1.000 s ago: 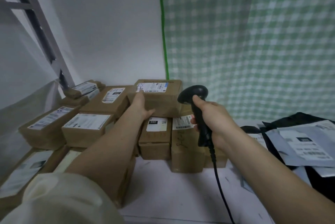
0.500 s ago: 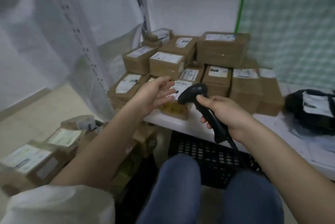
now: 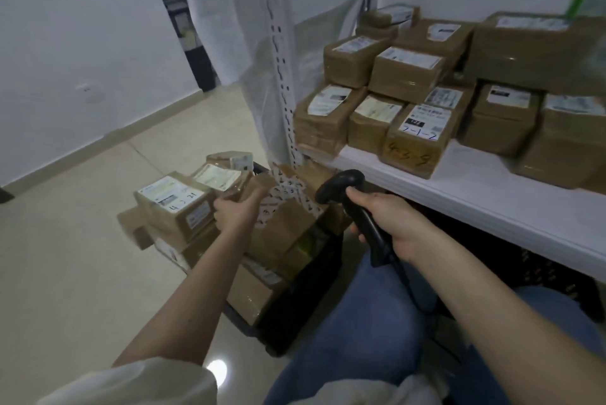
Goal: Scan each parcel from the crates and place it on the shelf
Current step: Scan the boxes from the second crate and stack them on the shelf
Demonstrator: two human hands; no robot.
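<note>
Down beside the shelf [image 3: 475, 194], the crate [image 3: 295, 322] sits on the floor close to the seated person's knees, heaped with brown parcels so each is an easy reach. The left hand [image 3: 234, 214] is on the pile, its fingers [image 3: 249, 199] curled over the edge of a taped parcel [image 3: 282, 227], apparently to lift it out label-up. The right hand [image 3: 393, 224] grips the scanner [image 3: 354, 208] by its handle, head aimed toward the pile, ready for the label. Scanned parcels [image 3: 413, 139], I judge, already stand stacked on the shelf, labels facing up.
</note>
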